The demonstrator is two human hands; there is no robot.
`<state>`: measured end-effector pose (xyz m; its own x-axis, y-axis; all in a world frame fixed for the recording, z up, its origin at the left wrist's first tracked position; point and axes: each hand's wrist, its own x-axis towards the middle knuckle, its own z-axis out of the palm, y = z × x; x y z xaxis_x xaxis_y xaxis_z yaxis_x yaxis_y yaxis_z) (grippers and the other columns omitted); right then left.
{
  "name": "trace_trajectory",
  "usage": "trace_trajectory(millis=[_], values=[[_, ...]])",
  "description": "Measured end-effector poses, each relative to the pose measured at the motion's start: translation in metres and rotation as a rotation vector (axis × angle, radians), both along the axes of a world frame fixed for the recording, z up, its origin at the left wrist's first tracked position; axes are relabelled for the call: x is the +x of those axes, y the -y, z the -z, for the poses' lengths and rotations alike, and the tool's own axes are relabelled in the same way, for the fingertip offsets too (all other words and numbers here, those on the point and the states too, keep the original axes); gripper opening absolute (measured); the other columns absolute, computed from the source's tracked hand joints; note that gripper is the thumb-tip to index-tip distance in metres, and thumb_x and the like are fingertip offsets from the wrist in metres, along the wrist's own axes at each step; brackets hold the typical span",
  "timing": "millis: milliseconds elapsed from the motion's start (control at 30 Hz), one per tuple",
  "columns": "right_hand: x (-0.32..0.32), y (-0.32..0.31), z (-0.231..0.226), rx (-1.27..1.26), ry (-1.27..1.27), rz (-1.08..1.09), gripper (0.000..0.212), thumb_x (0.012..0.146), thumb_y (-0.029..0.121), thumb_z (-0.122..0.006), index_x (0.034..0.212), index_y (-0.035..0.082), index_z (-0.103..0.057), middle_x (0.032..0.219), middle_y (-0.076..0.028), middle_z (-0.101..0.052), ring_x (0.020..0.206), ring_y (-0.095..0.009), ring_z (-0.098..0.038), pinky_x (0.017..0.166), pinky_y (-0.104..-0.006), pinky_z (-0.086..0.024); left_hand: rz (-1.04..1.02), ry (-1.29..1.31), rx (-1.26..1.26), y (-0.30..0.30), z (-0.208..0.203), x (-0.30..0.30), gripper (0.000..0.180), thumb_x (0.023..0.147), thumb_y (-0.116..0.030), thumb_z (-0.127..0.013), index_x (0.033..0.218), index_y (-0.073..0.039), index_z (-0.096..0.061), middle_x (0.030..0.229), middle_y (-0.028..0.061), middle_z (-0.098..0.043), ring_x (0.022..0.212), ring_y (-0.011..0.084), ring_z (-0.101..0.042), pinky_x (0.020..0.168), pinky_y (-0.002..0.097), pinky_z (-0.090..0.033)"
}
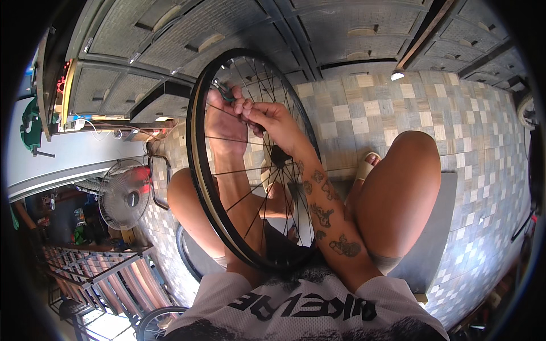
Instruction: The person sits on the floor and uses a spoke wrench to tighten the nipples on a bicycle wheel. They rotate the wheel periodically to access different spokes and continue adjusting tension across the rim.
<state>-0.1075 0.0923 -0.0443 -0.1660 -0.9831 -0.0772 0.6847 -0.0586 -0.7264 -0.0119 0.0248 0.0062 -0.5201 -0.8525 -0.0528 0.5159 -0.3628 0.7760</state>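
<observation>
A spoked bicycle wheel (192,145), black with a tan band along its edge, stands upright between my knees. Its dark hub (280,157) shows beside my right wrist. My left hand (228,126) is on the far side of the spokes, palm turned up, fingers closed on a small tool (223,90) with a silver end and a dark green grip. The tool's exact kind is too small to tell. My right hand (272,118) reaches across the near side, thumb and fingers pinched together against the left fingertips; what they pinch is hidden.
Grey drawer fronts (352,40) line the far side. To the left stand a floor fan (126,196), a pale bench top (68,165) with a green vise (31,128), and a metal rack (96,273). Another wheel (156,325) is at lower left. A grey mat (438,227) lies beneath me.
</observation>
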Motion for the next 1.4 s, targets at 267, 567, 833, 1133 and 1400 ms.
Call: trace_trajectory(millis=[267, 567, 833, 1133, 1400], values=[[0.002, -0.001, 0.001, -0.004, -0.026, -0.010, 0.027, 0.099, 0.029, -0.067, 0.095, 0.003, -0.072, 0.079, 0.003, -0.062, 0.066, -0.006, -0.049, 0.062, -0.0234, -0.038, -0.067, 0.268, -0.313, 0.009, -0.002, -0.004, 0.036, 0.100, -0.030, -0.063, 0.121, -0.001, -0.055, 0.099, 0.0086, -0.063, 0.068, 0.0120, -0.046, 0.062, 0.0299, -0.047], [0.002, 0.000, 0.001, 0.005, -0.020, 0.017, 0.030, 0.097, 0.031, -0.070, 0.090, 0.002, -0.072, 0.073, 0.002, -0.061, 0.062, -0.006, -0.050, 0.057, -0.0237, -0.039, -0.051, 0.064, -0.074, -0.003, 0.003, 0.002, 0.040, 0.102, -0.034, -0.057, 0.125, -0.001, -0.054, 0.097, 0.0060, -0.061, 0.079, 0.0140, -0.051, 0.068, 0.0343, -0.050], [-0.002, -0.004, -0.005, 0.042, -0.018, -0.012, 0.027, 0.099, 0.029, -0.067, 0.094, 0.003, -0.072, 0.077, 0.003, -0.061, 0.066, -0.006, -0.050, 0.061, -0.0234, -0.039, 0.049, -0.082, -0.009, -0.004, 0.000, 0.000, 0.043, 0.101, -0.040, -0.057, 0.123, -0.003, -0.055, 0.096, 0.0057, -0.063, 0.079, 0.0165, -0.052, 0.072, 0.0323, -0.049], [-0.002, -0.006, -0.002, 0.013, -0.012, -0.015, 0.027, 0.098, 0.031, -0.068, 0.092, 0.005, -0.071, 0.077, 0.004, -0.060, 0.066, -0.006, -0.049, 0.062, -0.0231, -0.038, -0.063, 0.201, -0.148, 0.004, 0.000, -0.006, 0.029, 0.098, -0.020, -0.066, 0.120, -0.004, -0.059, 0.100, 0.0093, -0.064, 0.071, 0.0098, -0.047, 0.065, 0.0263, -0.046], [-0.004, -0.007, -0.005, 0.044, -0.023, -0.034, 0.027, 0.099, 0.031, -0.066, 0.092, 0.005, -0.071, 0.078, 0.005, -0.060, 0.066, -0.005, -0.049, 0.062, -0.0233, -0.038, -0.090, 0.012, -0.164, -0.002, 0.005, -0.004, 0.032, 0.101, -0.027, -0.061, 0.124, -0.004, -0.057, 0.107, 0.0102, -0.064, 0.077, 0.0131, -0.054, 0.067, 0.0306, -0.053]])
